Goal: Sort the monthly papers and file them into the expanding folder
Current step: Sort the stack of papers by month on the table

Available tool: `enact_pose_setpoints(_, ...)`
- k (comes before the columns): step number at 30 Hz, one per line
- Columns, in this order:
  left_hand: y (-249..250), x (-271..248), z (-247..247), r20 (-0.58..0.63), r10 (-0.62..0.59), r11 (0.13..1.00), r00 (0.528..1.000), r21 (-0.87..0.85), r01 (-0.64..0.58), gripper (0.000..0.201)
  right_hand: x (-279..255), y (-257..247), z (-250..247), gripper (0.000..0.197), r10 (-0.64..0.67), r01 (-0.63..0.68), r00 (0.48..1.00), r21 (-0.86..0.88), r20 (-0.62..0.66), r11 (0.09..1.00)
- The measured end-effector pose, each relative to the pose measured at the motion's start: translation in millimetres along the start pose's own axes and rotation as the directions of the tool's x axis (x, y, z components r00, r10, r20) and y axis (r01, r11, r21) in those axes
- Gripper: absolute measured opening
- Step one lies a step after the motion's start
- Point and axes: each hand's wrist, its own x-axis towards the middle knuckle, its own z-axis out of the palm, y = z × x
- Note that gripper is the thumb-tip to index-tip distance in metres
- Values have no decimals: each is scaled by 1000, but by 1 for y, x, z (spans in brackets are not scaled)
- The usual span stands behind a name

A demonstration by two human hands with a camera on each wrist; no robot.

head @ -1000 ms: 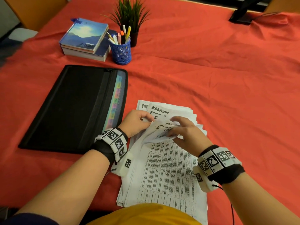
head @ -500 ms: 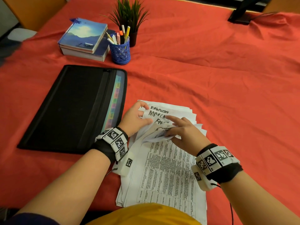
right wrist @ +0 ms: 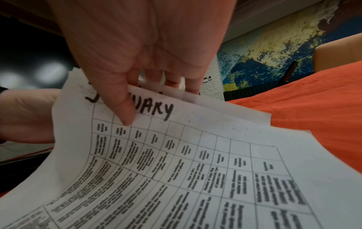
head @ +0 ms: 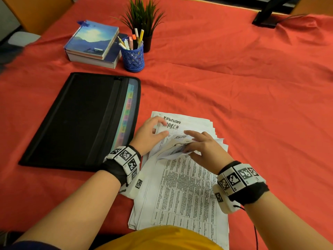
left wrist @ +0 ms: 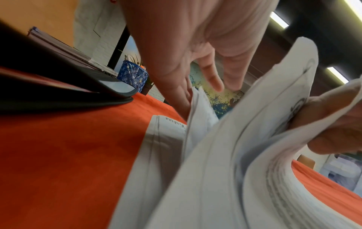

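A stack of printed monthly papers [head: 185,192] lies on the red cloth right in front of me. My right hand [head: 198,147] pinches the bent-up top edges of several sheets. Its thumb [right wrist: 125,111] presses on a sheet headed JANUARY [right wrist: 176,170], with the fingers behind it. My left hand [head: 153,132] rests with spread, fairly straight fingers on the stack's far left corner, beside sheets headed February and MARCH [head: 172,126]. One loose sheet edge [left wrist: 197,105] stands against its fingers. The black expanding folder [head: 81,120] lies flat to the left, its coloured tabs [head: 126,116] facing the papers.
Behind the folder are a pile of books [head: 91,44], a blue pen cup [head: 132,57] and a small potted plant [head: 144,15]. A dark monitor foot [head: 266,17] stands at the far right. Bare red cloth [head: 252,105] stretches to the right of the papers.
My left hand has let sheets go and moved up to the stack's far left corner with its fingers spread. A sheet headed MARCH now shows. My right hand still holds the bent sheets.
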Motion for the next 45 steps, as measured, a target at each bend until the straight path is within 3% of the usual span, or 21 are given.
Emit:
enact_pose_setpoints(2, 0, -4, -1, 43, -14, 1000, 999, 8, 14, 5, 0, 0, 0, 26, 6, -6, 1000, 9, -3, 1000)
enact_pose_setpoints(5, -7, -5, 0, 97, -103, 994, 990, 32, 100, 21, 1, 2, 1, 26, 6, -6, 1000, 10, 0, 1000)
enact_pose_setpoints(8, -7, -3, 3, 13, -109, 984, 994, 142, 106, 8, 1, 0, 1, 28, -39, 39, 999, -25, -2, 999)
enact_pose_setpoints(11, -3, -1, 4, -54, -80, 977, 995, 191, 89, 9, 2, -2, -4, 28, -60, 59, 998, -43, -35, 997)
enact_pose_setpoints(13, -1, 2, 1, -119, -32, 981, 992, 186, 54, 8, 3, -3, -7, 26, -51, 49, 998, -53, -37, 997)
enact_pose_setpoints(17, 7, 9, -18, -269, -60, 987, 961, 126, 96, 14, 4, -2, -8, 25, -27, 27, 1000, -59, -6, 998)
enact_pose_setpoints(23, 31, 10, -69, -535, 14, 997, 844, 70, 27, 12, 9, 1, -8, 24, 13, -10, 998, -52, 57, 999)
enact_pose_setpoints(28, 51, 3, -123, -642, 152, 988, 752, 109, -107, 19, 37, 6, -19, 28, 186, -151, 941, -143, 281, 978)
enact_pose_setpoints(30, 57, -4, -143, -672, 152, 987, 724, 71, -141, 25, 48, 5, -24, 34, 248, -205, 908, -159, 339, 966)
enact_pose_setpoints(34, 57, -22, -181, -743, 39, 992, 668, -50, -113, 13, 58, 3, -24, 35, 289, -220, 882, -218, 373, 951)
enact_pose_setpoints(36, 57, -29, -191, -736, -10, 978, 677, -150, -148, 12, 58, 3, -20, 36, 290, -217, 889, -232, 356, 948)
enact_pose_setpoints(39, 56, -33, -194, -683, -61, 963, 728, -233, -138, 16, 54, 5, -18, 41, 274, -222, 916, -198, 294, 955)
enact_pose_setpoints(42, 44, -26, -182, -660, -96, 980, 745, -193, -44, 19, 41, -3, -33, 40, 250, -207, 932, -181, 262, 961)
enact_pose_setpoints(45, 28, -13, -164, -624, -143, 987, 768, -151, 61, 14, 20, -14, -65, 34, 278, -228, 906, -185, 318, 956)
